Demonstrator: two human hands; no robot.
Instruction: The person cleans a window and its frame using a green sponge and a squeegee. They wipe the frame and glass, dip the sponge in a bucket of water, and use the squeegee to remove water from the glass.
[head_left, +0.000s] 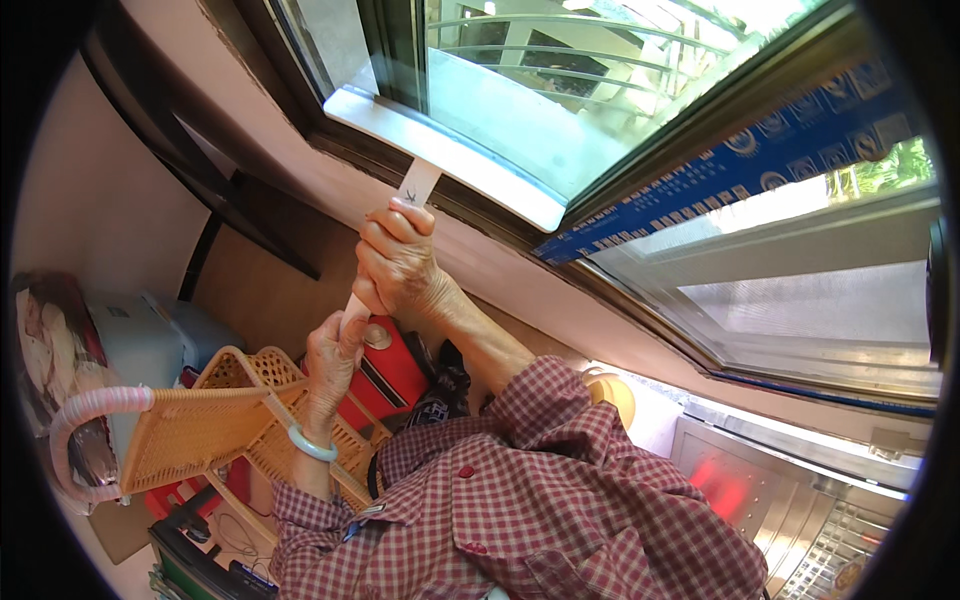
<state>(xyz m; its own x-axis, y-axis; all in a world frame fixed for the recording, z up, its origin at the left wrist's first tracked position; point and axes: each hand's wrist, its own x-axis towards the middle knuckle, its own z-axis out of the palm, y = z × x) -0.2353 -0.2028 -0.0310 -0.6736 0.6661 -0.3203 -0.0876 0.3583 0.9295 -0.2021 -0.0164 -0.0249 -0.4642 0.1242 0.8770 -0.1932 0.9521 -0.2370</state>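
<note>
A white window squeegee (450, 161) with a broad flat head lies along the lower edge of the window glass (517, 105), and appears to touch it. Its pale handle (420, 182) bears a small dark mark and slants down to the left. My right hand (397, 259) is wrapped around the handle below the head. Lower down, my left hand (335, 360) grips the handle's end, thumb along it. A pale bangle (312, 444) circles my left wrist. My fingers hide most of the handle between the two hands.
A woven rattan chair (210, 431) stands at lower left, near a red case (382, 367). The dark window frame (375, 157) borders the pane; a blue printed strip (697, 187) runs along its right. A metal sink unit (780, 502) lies at lower right.
</note>
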